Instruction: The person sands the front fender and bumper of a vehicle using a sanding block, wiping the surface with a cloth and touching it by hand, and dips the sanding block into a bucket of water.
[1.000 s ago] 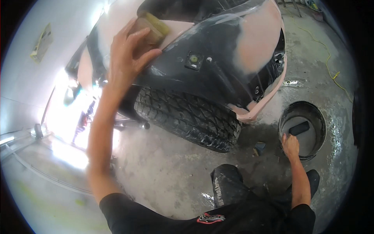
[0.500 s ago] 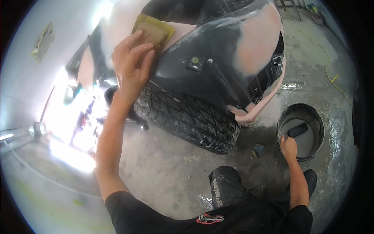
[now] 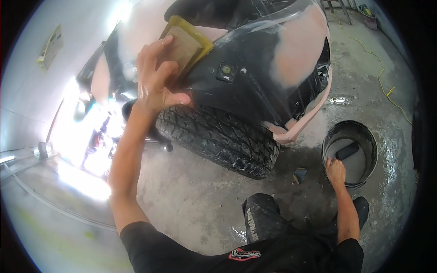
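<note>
My left hand [image 3: 157, 82] is on a folded sheet of sandpaper [image 3: 184, 50], tan on its face with a yellowish edge, at the upper part of the dark car fender [image 3: 255, 59]. The fingers curl at the sheet's left side, and the thumb sticks out to the right. Whether a block sits inside the sheet is hidden. Low on the right, my right hand [image 3: 336, 172] is closed over the near left rim of a black bucket [image 3: 374, 157]. Cloudy grey water fills part of it, with a black sanding block [image 3: 347, 150] inside.
Below the fender stands a knobbly tyre [image 3: 218, 136]. Pale pink filler patches [image 3: 298, 54] cover parts of the bodywork. A small dark scrap [image 3: 299, 175] lies on the wet concrete floor. At the far right runs a yellow cord [image 3: 382, 68]. Bright lights glare on the left.
My left hand has turned slightly, its thumb now spread away from the fingers. The sandpaper has shifted a little right and tilted. My right hand stays on the bucket rim.
</note>
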`<state>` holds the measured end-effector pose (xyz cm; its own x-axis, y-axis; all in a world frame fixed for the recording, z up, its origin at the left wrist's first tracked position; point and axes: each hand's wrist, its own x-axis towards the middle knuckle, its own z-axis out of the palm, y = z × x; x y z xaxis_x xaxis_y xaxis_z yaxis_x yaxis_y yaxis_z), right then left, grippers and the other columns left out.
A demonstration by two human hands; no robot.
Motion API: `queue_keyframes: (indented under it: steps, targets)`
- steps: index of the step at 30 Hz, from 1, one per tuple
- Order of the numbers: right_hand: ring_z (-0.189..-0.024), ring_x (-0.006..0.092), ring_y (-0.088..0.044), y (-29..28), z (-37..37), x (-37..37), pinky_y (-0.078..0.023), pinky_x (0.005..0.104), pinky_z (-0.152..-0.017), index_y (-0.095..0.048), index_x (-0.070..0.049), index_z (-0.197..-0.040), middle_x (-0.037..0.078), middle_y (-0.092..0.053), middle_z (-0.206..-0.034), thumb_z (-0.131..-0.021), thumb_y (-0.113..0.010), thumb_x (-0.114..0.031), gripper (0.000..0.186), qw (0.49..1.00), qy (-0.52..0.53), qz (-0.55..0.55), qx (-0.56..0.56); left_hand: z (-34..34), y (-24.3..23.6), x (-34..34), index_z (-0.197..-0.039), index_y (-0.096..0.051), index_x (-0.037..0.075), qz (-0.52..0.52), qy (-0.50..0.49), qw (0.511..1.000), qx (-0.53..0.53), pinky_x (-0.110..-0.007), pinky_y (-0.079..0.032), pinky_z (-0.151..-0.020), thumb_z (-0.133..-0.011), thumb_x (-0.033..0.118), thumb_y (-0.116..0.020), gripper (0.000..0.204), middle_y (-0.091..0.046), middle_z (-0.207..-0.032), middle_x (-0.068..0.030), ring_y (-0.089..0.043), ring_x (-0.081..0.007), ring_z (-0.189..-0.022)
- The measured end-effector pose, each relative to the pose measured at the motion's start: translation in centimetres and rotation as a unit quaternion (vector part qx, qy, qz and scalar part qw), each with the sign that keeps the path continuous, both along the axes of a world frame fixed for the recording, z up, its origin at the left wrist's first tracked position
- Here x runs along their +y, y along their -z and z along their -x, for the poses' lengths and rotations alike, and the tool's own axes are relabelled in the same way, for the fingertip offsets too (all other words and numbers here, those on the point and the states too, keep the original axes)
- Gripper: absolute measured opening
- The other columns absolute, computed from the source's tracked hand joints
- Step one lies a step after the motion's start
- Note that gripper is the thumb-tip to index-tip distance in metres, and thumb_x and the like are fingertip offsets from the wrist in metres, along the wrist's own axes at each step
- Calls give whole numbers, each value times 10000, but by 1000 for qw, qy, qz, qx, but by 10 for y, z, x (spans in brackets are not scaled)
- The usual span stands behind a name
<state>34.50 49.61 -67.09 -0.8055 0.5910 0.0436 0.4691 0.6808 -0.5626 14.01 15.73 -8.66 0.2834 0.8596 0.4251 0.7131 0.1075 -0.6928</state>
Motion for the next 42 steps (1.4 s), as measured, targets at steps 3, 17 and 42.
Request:
queue_keyframes:
  steps: [3, 17, 42]
  targets:
    - [-898, 505, -733, 4, 1, -1, -583, 568, -827, -753, 65, -908, 344, -731, -927, -1083, -537, -358, 506, 1000, 2, 4, 10, -1, -3, -2, -835, -643, 35, 16, -3, 1000, -13, -541, -424, -1055, -902, 719, -695, 690, -585, -1477, -272, -573, -467, -1250]
    - [-882, 496, -732, -3, 0, -2, -585, 556, -812, -749, 61, -877, 329, -732, -919, -1084, -546, -377, 525, 1000, -8, 3, 5, -5, -5, 0, -969, -652, 41, 48, -32, 997, -57, -569, -405, -1133, -869, 380, -854, 407, -563, -1518, -242, -509, -459, -1341]
    - [-862, 523, -727, 4, -1, 1, -582, 579, -803, -756, 79, -859, 348, -722, -885, -1072, -562, -363, 528, 999, 2, 20, 30, -24, 3, 27, -1459, -555, 127, 7, -223, 974, 26, -512, -488, -1102, -927, 233, -812, 601, -528, -1507, -239, -565, -443, -1301]
